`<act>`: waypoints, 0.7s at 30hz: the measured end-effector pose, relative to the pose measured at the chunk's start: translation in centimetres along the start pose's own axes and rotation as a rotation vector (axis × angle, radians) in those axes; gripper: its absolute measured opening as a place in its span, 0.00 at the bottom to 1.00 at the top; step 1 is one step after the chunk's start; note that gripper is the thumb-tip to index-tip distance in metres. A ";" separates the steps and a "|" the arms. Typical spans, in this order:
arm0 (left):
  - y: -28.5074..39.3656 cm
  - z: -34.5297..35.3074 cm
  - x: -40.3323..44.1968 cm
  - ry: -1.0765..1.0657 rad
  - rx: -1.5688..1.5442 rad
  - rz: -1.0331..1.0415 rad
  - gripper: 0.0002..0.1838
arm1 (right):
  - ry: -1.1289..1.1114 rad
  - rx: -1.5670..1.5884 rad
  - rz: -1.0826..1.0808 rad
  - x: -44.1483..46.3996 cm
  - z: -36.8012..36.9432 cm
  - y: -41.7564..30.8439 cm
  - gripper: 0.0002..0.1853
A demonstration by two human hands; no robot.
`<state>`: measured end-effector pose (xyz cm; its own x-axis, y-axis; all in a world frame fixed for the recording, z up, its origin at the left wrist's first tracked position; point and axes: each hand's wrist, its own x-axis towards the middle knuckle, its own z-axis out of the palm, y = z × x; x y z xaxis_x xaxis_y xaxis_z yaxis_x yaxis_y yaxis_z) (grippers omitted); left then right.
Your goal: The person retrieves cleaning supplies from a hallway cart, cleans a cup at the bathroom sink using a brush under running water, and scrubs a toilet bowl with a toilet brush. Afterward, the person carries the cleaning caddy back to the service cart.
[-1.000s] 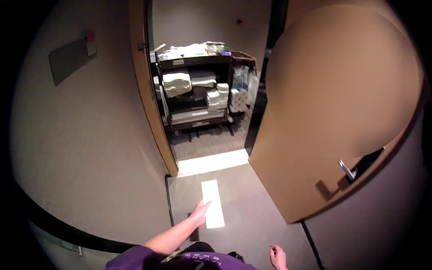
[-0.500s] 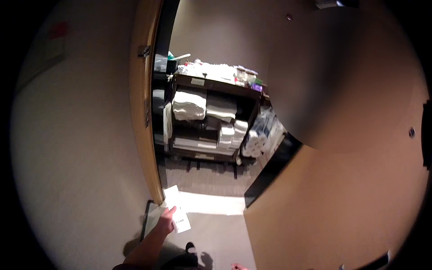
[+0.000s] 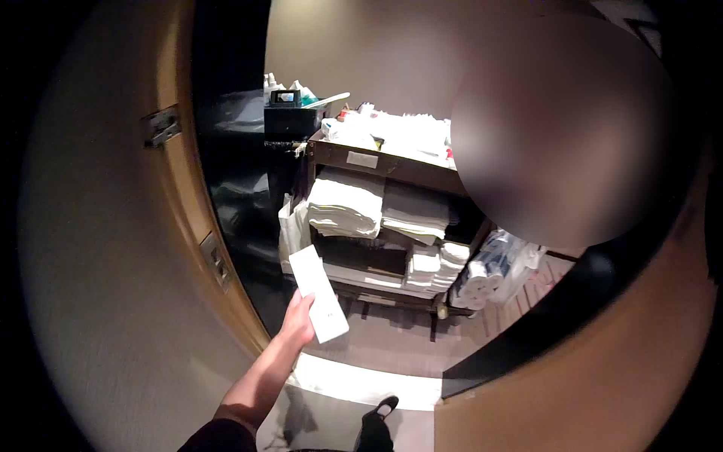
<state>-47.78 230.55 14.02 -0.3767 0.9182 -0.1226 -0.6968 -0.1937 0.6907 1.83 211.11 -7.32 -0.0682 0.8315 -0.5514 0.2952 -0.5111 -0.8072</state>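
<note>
My left hand (image 3: 297,322) is closed on a flat white packet (image 3: 324,301), with the thumb across its left edge. The packet is long and narrow and tilts up to the left, in front of the lower left of a dark cart (image 3: 392,164). On the cart's upper shelf lie folded white towels (image 3: 346,203), with smaller rolled or folded white cloths (image 3: 426,265) below. My right hand is out of the frame.
The wooden door frame (image 3: 175,169) with metal strike plates stands at the left. At the right is the open door (image 3: 572,392). A white threshold (image 3: 361,383) crosses the floor near my shoe (image 3: 388,407). Wrapped toilet rolls (image 3: 482,280) hang at the cart's right.
I have moved forward to the doorway, so the cart appears larger and nearer. The packet in my left hand has risen in view. My right hand has gone out of the frame.
</note>
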 end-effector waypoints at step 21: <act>28.0 4.1 50.0 0.293 -0.167 0.427 0.20 | -0.006 -0.255 -0.744 36.2 -4.8 -48.7 0.13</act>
<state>-83.67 272.46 30.15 -0.7852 0.6157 -0.0661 -0.5230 -0.6023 0.6030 -10.44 267.15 13.01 -0.3388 0.9340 0.1137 0.3795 0.2463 -0.8918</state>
